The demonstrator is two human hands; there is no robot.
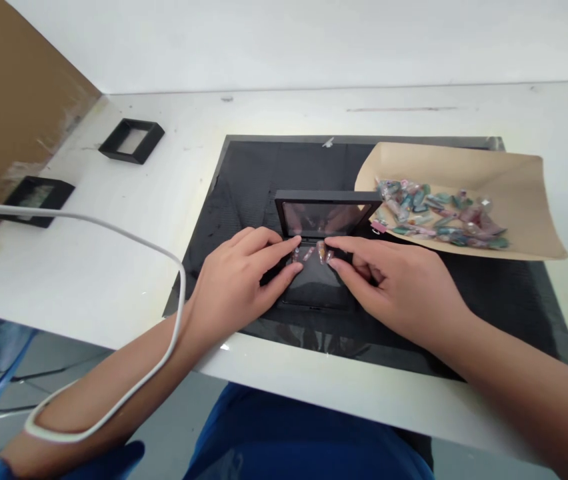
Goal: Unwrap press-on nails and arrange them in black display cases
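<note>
A hinged black display case (314, 290) lies on the dark mat, its windowed lid (328, 195) standing up at the back. Along the case's hinge side sits a short row of small glossy decorated press-on nails (321, 252), pink and amber in colour. At the row's left end, my left hand (244, 273) has its thumb and index finger on either side of one nail (297, 254). My right hand (397, 280) pinches the nail (330, 255) at the right end between thumb and index finger; its other fingers are curled under.
A tan paper tray (464, 163) holding many teal and pink nails rests on the black mat (259, 167), with a pink clip (379, 227) near it. Two small black frames (147, 143) are at the left. A white cable (164, 250) crosses my left forearm.
</note>
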